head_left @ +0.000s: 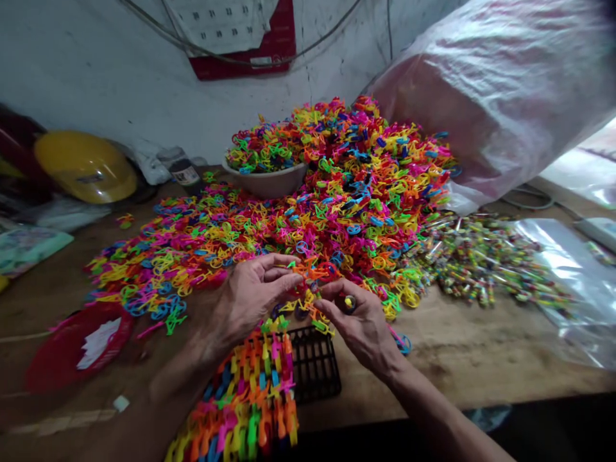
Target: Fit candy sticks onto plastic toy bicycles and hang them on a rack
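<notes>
Pinching an orange plastic piece (315, 273) at frame centre, left hand (250, 295) and right hand (360, 324) both close their fingertips on it; right also holds a small dark part (348, 303). Step judged: assembling one piece. Next move calls for seating it on the rack (315, 366), lower centre, beside the finished rows (245, 398). Pile (308, 205) covers the worktop (462, 359) above. Calendar (221, 22) digits upper centre, unreadable.

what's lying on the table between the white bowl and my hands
In the head view, a spread heap of bright plastic pieces covers the table from the bowl to the left hand and right hand.
</notes>
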Action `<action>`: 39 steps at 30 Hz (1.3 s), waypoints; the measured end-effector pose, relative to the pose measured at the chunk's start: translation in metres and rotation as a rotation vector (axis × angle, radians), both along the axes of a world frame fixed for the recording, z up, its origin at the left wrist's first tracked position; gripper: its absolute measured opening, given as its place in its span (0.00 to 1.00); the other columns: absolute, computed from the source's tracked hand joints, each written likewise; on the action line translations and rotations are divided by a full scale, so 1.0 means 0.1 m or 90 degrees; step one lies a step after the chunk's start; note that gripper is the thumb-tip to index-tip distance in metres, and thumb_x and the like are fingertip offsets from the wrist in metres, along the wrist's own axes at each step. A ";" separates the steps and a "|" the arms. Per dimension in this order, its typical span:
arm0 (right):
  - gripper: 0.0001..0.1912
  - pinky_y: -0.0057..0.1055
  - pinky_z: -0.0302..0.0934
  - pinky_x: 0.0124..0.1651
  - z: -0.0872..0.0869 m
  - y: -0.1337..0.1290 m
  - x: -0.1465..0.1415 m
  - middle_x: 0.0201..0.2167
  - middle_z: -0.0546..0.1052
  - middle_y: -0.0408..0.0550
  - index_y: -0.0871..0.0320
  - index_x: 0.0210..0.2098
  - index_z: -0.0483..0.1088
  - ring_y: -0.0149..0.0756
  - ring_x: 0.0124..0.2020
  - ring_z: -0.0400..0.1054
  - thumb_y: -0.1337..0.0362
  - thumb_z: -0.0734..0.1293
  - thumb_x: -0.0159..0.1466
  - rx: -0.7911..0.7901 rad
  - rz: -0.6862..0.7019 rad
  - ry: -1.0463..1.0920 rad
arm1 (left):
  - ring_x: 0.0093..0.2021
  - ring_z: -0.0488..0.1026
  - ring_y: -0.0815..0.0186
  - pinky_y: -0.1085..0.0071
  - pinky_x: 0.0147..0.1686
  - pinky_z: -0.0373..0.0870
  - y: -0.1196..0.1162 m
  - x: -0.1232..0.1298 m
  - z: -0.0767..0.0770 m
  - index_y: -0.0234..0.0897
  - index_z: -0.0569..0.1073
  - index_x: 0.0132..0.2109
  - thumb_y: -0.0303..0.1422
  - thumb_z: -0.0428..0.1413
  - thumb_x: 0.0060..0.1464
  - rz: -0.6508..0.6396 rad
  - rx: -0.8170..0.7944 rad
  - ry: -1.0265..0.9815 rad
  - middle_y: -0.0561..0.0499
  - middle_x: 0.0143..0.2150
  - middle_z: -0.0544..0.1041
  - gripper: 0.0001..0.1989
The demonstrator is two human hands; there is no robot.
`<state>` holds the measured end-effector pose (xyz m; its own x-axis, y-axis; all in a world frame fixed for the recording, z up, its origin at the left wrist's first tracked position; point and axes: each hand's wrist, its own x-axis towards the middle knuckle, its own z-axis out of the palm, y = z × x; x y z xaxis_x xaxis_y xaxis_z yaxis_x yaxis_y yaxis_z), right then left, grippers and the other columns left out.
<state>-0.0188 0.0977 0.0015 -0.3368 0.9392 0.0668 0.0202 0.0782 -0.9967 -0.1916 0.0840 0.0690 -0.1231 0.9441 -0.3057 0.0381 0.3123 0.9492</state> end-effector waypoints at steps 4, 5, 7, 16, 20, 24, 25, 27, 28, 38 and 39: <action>0.10 0.21 0.49 0.23 0.02 0.01 0.02 0.24 0.68 0.38 0.58 0.31 0.67 0.23 0.22 0.55 0.61 0.70 0.56 -0.088 0.079 0.046 | 0.33 0.77 0.67 0.74 0.34 0.74 0.00 -0.04 -0.03 0.36 0.71 0.45 0.36 0.63 0.48 -0.053 0.040 0.027 0.50 0.37 0.79 0.18; 0.09 0.21 0.51 0.25 0.03 0.01 0.04 0.25 0.68 0.39 0.58 0.32 0.67 0.24 0.23 0.56 0.61 0.70 0.56 -0.092 0.116 0.056 | 0.34 0.77 0.68 0.75 0.35 0.74 0.00 -0.05 -0.03 0.37 0.71 0.45 0.36 0.63 0.49 -0.075 0.053 0.031 0.50 0.37 0.79 0.17; 0.08 0.22 0.56 0.30 0.05 0.02 0.09 0.29 0.69 0.40 0.58 0.36 0.69 0.25 0.27 0.60 0.62 0.68 0.58 -0.060 0.189 0.052 | 0.36 0.77 0.68 0.77 0.35 0.73 0.00 -0.06 -0.02 0.38 0.72 0.45 0.35 0.62 0.50 -0.120 0.069 0.042 0.51 0.38 0.79 0.15; 0.07 0.24 0.53 0.32 -0.28 -0.30 0.15 0.26 0.66 0.41 0.59 0.28 0.66 0.28 0.28 0.59 0.66 0.63 0.62 0.222 0.135 -0.168 | 0.51 0.72 0.61 0.64 0.48 0.73 -0.34 -0.09 -0.09 0.43 0.68 0.56 0.37 0.58 0.53 -0.186 0.118 0.259 0.50 0.52 0.74 0.22; 0.09 0.24 0.47 0.26 -0.57 -0.43 -0.04 0.20 0.61 0.38 0.59 0.22 0.60 0.25 0.22 0.53 0.70 0.62 0.59 0.219 0.041 -0.186 | 0.51 0.71 0.59 0.57 0.53 0.68 -0.51 -0.12 -0.32 0.36 0.70 0.53 0.32 0.50 0.60 -0.103 0.226 0.592 0.46 0.51 0.75 0.16; 0.06 0.24 0.52 0.29 -0.64 -0.44 -0.20 0.23 0.65 0.40 0.59 0.27 0.64 0.27 0.25 0.57 0.75 0.59 0.55 0.199 0.092 -0.163 | 0.48 0.72 0.57 0.56 0.50 0.69 -0.60 -0.12 -0.63 0.31 0.72 0.46 0.25 0.44 0.59 -0.237 0.297 0.744 0.43 0.46 0.76 0.14; 0.07 0.24 0.53 0.30 -0.65 -0.44 -0.22 0.23 0.66 0.40 0.58 0.27 0.64 0.27 0.25 0.58 0.75 0.58 0.55 0.191 0.107 -0.157 | 0.47 0.73 0.57 0.57 0.48 0.70 -0.61 -0.11 -0.67 0.31 0.72 0.45 0.24 0.44 0.59 -0.251 0.299 0.758 0.43 0.45 0.77 0.13; 0.09 0.24 0.55 0.32 -0.67 -0.42 -0.23 0.25 0.68 0.42 0.58 0.28 0.64 0.29 0.27 0.60 0.76 0.57 0.53 0.187 0.119 -0.150 | 0.46 0.73 0.56 0.58 0.48 0.70 -0.62 -0.12 -0.72 0.30 0.72 0.45 0.24 0.45 0.58 -0.245 0.302 0.777 0.42 0.44 0.77 0.13; 0.09 0.25 0.56 0.33 -0.68 -0.42 -0.23 0.26 0.68 0.42 0.58 0.28 0.64 0.30 0.28 0.61 0.76 0.57 0.52 0.192 0.117 -0.148 | 0.46 0.73 0.57 0.58 0.48 0.70 -0.62 -0.12 -0.73 0.30 0.71 0.46 0.24 0.45 0.58 -0.243 0.305 0.777 0.42 0.44 0.76 0.13; 0.11 0.26 0.56 0.33 -0.79 -0.41 -0.20 0.27 0.68 0.44 0.58 0.30 0.65 0.32 0.29 0.61 0.77 0.57 0.50 0.287 0.113 -0.222 | 0.46 0.73 0.57 0.60 0.46 0.70 -0.64 -0.12 -0.73 0.30 0.71 0.45 0.25 0.44 0.58 -0.224 0.317 0.794 0.42 0.43 0.76 0.12; 0.12 0.26 0.56 0.33 -0.78 -0.41 -0.20 0.27 0.69 0.44 0.58 0.31 0.65 0.32 0.29 0.62 0.77 0.56 0.50 0.289 0.114 -0.236 | 0.46 0.73 0.57 0.59 0.47 0.70 -0.64 -0.12 -0.73 0.31 0.71 0.45 0.25 0.44 0.58 -0.227 0.314 0.793 0.42 0.43 0.76 0.12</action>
